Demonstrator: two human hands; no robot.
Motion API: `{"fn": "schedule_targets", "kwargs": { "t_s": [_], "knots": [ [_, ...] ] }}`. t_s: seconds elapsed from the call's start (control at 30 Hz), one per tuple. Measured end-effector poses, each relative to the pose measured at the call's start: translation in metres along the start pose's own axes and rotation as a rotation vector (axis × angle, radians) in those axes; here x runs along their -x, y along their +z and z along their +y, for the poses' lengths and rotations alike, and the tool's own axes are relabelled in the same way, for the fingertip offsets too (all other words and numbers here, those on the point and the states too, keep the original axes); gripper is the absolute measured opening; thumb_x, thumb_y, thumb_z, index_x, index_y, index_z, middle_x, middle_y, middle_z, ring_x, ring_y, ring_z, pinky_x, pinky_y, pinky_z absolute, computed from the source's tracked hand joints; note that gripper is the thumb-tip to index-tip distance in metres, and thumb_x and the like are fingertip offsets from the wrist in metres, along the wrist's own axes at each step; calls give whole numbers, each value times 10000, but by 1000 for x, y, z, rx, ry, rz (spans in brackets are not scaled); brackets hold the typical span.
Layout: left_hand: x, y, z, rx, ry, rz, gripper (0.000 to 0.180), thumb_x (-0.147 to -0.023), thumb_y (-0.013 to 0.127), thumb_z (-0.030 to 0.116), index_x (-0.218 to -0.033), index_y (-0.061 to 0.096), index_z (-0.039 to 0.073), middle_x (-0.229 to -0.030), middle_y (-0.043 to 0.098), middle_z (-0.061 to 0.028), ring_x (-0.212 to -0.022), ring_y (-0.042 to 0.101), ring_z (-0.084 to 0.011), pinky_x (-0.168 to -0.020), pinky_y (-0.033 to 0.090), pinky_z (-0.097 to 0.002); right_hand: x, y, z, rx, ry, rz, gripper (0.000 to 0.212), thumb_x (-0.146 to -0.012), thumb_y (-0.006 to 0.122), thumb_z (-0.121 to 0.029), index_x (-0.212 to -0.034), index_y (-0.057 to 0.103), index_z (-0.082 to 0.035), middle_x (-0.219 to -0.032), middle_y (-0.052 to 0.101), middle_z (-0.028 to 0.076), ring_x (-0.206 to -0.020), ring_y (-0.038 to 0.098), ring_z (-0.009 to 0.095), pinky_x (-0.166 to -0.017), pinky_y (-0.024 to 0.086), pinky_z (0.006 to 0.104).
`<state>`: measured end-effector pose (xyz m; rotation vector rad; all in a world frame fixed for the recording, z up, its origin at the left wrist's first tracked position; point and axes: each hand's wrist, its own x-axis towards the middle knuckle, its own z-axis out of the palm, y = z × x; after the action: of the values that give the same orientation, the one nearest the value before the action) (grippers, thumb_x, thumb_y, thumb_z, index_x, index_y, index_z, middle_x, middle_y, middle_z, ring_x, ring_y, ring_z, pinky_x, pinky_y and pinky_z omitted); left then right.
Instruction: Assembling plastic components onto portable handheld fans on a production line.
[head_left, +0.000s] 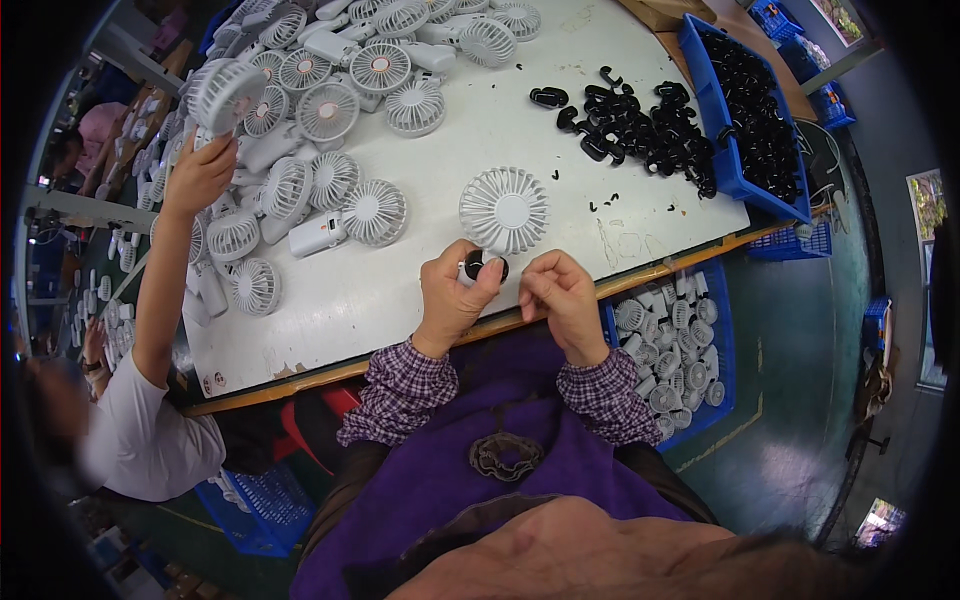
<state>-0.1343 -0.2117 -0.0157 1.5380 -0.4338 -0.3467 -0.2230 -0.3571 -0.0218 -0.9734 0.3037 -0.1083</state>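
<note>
Close to the table's front edge, my left hand (pixel 455 295) grips a white handheld fan (pixel 505 210) by its handle, with the round slatted head pointing away from me. A glossy black part (pixel 487 266) sits at the handle end under my left thumb. Just to the right, my right hand (pixel 560 297) is apart from the fan, its thumb and fingertips pinched together. Whatever may be between those fingertips is too small to make out.
White fans (pixel 375 212) are heaped across the left and far table (pixel 430 160). Black parts (pixel 640 130) lie loose beside a blue crate (pixel 745 185) of them. Below the right edge stands a blue bin (pixel 725 345) of fans. At left a co-worker's hand (pixel 200 175) lifts a fan.
</note>
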Motion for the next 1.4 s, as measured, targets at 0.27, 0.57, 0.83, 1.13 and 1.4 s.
{"fn": "schedule_targets", "kwargs": {
  "t_s": [0.27, 0.57, 0.83, 1.13, 1.4],
  "knots": [
    [-11, 28, -24, 1272, -797, -728, 683, -906, 210, 670, -881, 515, 60, -482, 424, -54, -308, 401, -149, -305, 366, -271, -56, -32, -17, -211, -156, -215, 649, -828, 669, -174, -1355, 343, 19, -1264, 505, 126, -1177, 493, 224, -1004, 399, 352],
    [4, 13, -13, 858, -639, -568, 465, -921, 459, 380, -1086, 496, -53, -694, 537, -80, -557, 518, -106, -360, 388, -201, -60, -6, -44, 71, -131, 93, 424, -856, 637, -239, -1166, 511, 21, -1022, 619, 85, -928, 590, 127, -822, 476, 265],
    [15, 23, -28, 1121, -691, -696, 427, -845, 494, 321, -990, 488, -80, -527, 462, -76, -301, 382, -138, -294, 334, -231, -14, -5, 5, -564, 26, -177, 541, -836, 652, -184, -1271, 412, 31, -1180, 557, 190, -1080, 564, 368, -939, 472, 463],
    [8, 76, 31, 1000, -719, -692, 442, -911, 406, 310, -991, 488, -116, -575, 517, -150, -287, 370, -148, -220, 279, -221, 26, -23, -37, -679, -194, -141, 510, -855, 611, -167, -1298, 397, -30, -1158, 572, 173, -1011, 604, 344, -872, 505, 414],
    [38, 77, -13, 509, -930, -827, 242, -951, 483, 198, -1017, 545, -26, -759, 634, -128, -528, 597, -125, -369, 386, -161, 140, -228, 20, -563, -287, 782, 347, -908, 523, -226, -1153, 462, 12, -1038, 596, 178, -873, 627, 293, -745, 540, 413]
  ]
}}
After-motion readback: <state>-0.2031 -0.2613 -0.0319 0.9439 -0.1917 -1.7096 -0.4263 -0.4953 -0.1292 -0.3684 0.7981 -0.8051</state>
